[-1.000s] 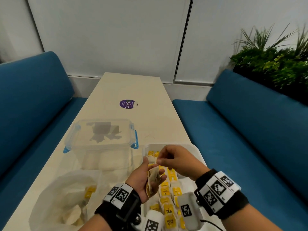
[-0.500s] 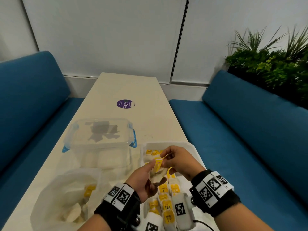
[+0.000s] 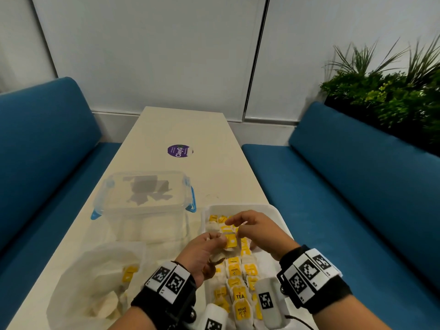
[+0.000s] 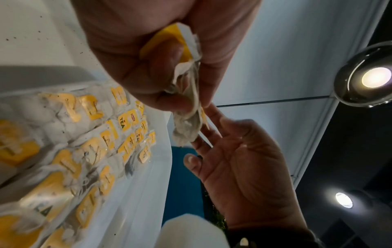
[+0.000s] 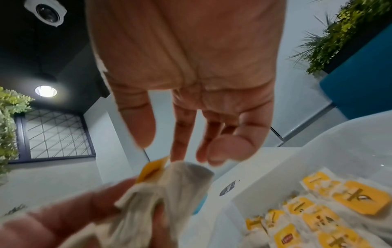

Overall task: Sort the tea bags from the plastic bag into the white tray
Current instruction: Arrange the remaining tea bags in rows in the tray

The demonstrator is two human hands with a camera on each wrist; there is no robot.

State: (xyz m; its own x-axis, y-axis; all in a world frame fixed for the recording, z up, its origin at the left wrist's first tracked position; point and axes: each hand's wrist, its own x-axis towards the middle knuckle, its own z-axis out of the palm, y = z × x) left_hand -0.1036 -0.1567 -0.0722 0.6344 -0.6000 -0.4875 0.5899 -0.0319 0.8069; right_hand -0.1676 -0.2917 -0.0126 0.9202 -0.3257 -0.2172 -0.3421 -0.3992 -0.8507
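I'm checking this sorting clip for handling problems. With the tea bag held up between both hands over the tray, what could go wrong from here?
1. The left hand bunches the tea bag in its fingers; the thin paper might tear and spill tea.
2. The right hand is open, its fingertips only near the yellow tag, so a handover could slip.
3. The white tray already looks crowded; a dropped bag may land across the laid rows.
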